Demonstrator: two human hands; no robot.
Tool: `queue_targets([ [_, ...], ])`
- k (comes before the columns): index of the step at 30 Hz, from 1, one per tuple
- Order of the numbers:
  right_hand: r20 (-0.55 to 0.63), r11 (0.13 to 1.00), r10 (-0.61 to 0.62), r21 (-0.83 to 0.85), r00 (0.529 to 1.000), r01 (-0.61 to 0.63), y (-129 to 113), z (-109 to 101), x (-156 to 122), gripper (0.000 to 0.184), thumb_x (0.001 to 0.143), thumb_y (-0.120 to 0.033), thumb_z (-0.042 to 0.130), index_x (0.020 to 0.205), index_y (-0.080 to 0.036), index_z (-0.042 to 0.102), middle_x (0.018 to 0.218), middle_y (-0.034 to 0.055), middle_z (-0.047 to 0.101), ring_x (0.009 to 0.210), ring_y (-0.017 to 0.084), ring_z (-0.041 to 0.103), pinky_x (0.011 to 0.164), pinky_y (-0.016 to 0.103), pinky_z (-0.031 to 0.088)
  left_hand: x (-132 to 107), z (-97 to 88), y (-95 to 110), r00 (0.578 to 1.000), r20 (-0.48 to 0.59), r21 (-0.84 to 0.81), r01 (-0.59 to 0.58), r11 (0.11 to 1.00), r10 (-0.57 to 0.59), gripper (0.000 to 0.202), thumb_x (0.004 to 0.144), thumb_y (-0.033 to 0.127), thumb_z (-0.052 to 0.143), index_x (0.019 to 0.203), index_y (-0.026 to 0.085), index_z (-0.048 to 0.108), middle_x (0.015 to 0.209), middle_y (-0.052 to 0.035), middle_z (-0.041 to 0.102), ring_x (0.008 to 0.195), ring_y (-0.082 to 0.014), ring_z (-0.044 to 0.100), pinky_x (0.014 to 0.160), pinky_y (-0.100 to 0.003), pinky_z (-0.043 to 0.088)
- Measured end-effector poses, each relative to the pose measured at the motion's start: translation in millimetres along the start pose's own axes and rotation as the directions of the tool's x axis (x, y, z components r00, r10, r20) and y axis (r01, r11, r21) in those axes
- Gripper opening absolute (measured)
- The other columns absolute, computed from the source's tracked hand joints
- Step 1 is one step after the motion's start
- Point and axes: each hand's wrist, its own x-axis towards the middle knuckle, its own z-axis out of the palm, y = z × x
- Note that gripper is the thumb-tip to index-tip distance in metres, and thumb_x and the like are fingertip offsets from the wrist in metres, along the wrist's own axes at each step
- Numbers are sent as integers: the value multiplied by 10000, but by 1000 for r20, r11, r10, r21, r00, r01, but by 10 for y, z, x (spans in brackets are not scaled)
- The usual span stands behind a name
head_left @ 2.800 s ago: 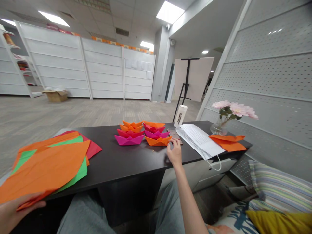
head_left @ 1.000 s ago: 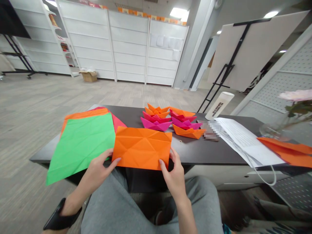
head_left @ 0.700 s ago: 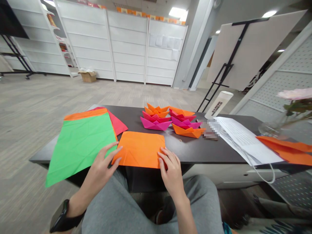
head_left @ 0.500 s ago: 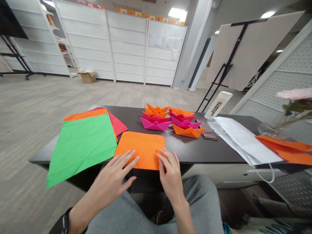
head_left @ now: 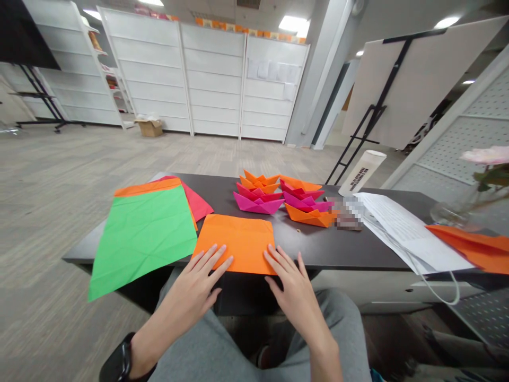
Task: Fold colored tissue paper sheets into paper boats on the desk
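Note:
A folded orange paper sheet (head_left: 237,241) lies flat at the near edge of the black table (head_left: 222,193). My left hand (head_left: 196,292) rests open, fingers stretched, with its fingertips on the sheet's near left edge. My right hand (head_left: 294,292) is open too, fingers spread, its tips pressing the sheet's near right corner. Neither hand holds anything. A black watch (head_left: 119,363) sits on my left wrist.
A green sheet (head_left: 145,233) tops a stack of orange and red papers at the left and overhangs the table edge. Several pink and orange paper boats (head_left: 278,199) stand behind the sheet. White printed papers (head_left: 401,231), a white cup (head_left: 361,172), a flower vase (head_left: 457,209) and orange paper (head_left: 473,246) lie right.
The orange sheet went from held up in both hands to lying flat on the table. Both hands opened and slid back to its near edge.

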Motion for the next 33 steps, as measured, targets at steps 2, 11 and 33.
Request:
queue_targets([
  [2, -27, 1000, 8, 23, 1000, -7, 74, -57, -32, 476, 939, -203, 530, 1409, -263, 480, 1456, 61, 518, 1386, 289, 420, 1170, 674, 141, 1, 4, 3, 1000, -4, -8, 4, 1000, -4, 652, 853, 142, 576, 1472, 225, 388, 1550, -97, 401, 1407, -300, 394, 1110, -497, 392],
  [11, -95, 911, -148, 375, 984, 174, 34, -353, -138, 460, 996, -464, 357, 1395, -270, 480, 1418, 69, 539, 1371, 277, 433, 1205, 581, 140, 15, -36, -59, 998, -40, -210, 35, 977, -45, 399, 802, -14, 439, 1102, 172, 624, 1438, -103, 548, 1345, -242, 482, 1065, -440, 436],
  [33, -266, 916, 253, 374, 930, -142, -262, 190, 453, 407, 910, -238, 565, 1314, -231, 526, 931, 44, 623, 836, 209, 623, 822, 381, 528, 53, 249, -257, 842, -273, -604, 227, 764, -466, 718, 927, 316, 595, 1521, 290, 193, 1542, -151, 292, 1357, -289, 458, 1014, -463, 521],
])
